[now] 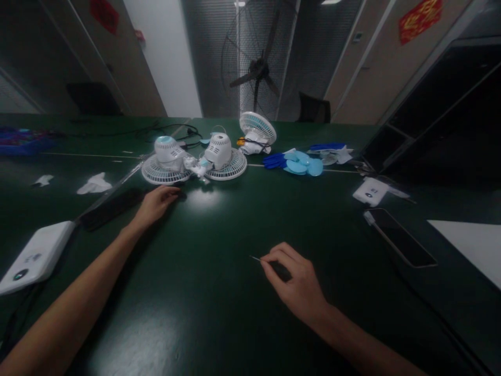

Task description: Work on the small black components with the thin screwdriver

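Observation:
My left hand (156,202) reaches out low over the green table, in front of two small white fans. Its fingers are drawn together; a dark patch lies by the fingertips, and I cannot make out what they hold. The left fan (166,162) and the right fan (222,161) rest grille down, their motor housings upward. My right hand (293,277) is nearer to me, right of the middle. Between thumb and fingers it pinches a thin metal rod (255,258), which points left; its other end is hidden in the hand.
Behind stands a third white fan (256,133). Light blue fan blades (303,163) lie beside blue gloves (275,161). On the right are a white power bank (370,191) and a phone (403,237). Another white power bank (37,256) and a crumpled tissue (94,184) lie left.

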Demonstrator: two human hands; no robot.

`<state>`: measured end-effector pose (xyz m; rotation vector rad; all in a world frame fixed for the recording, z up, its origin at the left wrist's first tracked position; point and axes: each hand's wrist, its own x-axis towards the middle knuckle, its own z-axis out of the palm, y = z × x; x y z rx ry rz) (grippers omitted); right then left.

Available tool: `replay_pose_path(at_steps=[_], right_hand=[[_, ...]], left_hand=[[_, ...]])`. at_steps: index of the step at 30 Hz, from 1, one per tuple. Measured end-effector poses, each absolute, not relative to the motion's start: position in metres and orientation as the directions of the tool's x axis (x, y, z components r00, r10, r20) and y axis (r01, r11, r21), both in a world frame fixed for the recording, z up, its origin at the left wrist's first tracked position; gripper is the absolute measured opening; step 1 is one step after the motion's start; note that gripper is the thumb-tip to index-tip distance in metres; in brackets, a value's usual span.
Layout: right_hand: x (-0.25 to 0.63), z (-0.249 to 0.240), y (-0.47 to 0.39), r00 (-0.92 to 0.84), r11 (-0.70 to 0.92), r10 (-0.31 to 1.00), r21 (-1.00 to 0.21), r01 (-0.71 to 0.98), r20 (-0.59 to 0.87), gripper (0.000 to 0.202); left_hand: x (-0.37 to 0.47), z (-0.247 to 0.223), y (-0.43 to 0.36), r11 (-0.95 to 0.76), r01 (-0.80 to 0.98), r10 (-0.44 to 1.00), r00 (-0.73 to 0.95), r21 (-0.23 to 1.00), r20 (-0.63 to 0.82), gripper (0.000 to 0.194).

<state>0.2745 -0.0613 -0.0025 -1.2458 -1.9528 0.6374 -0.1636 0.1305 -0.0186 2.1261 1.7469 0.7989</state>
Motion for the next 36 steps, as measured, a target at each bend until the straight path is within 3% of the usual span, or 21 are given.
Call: replay_pose_path(at_steps=[4,8,15,23,33,36], right_hand=[[0.275,-0.003,-0.061,-0.279,0.416,0.909,-0.728,0.545,0.311,0.014],[0.275,-0.004,-0.061,-0.283,0.413,0.909,-0.741,0.528,0.305,0.014],[0.274,-0.003,-0.062,-0.279,0.408,0.912,-0.740,0.534,0.302,0.014],[0.274,-0.002,-0.061,-0.280,0.402,0.914,-0.745,0.533,0.293,0.014],[0.273,-0.004,-0.061,-0.269,0.397,0.917,-0.752,0.527,0.295,0.013],[0.273,-0.004,-0.062,-0.268,0.390,0.919,-0.757,0.525,0.288,0.013]], left_hand=[[-0.184,-0.012,0.127,-0.156,0.833,0.985,0.092,0.531,0.146,0.067],[-0.198,-0.007,0.126,-0.133,0.871,0.991,0.100,0.473,0.094,0.055],[-0.197,-0.007,0.127,-0.155,0.854,0.987,0.108,0.497,0.123,0.054],[-0.177,-0.009,0.129,-0.235,0.773,0.959,0.087,0.590,0.268,0.054],[-0.170,-0.020,0.136,-0.388,0.800,0.900,0.222,0.457,0.375,0.055],[-0.170,-0.022,0.138,-0.411,0.781,0.891,0.234,0.470,0.390,0.055]])
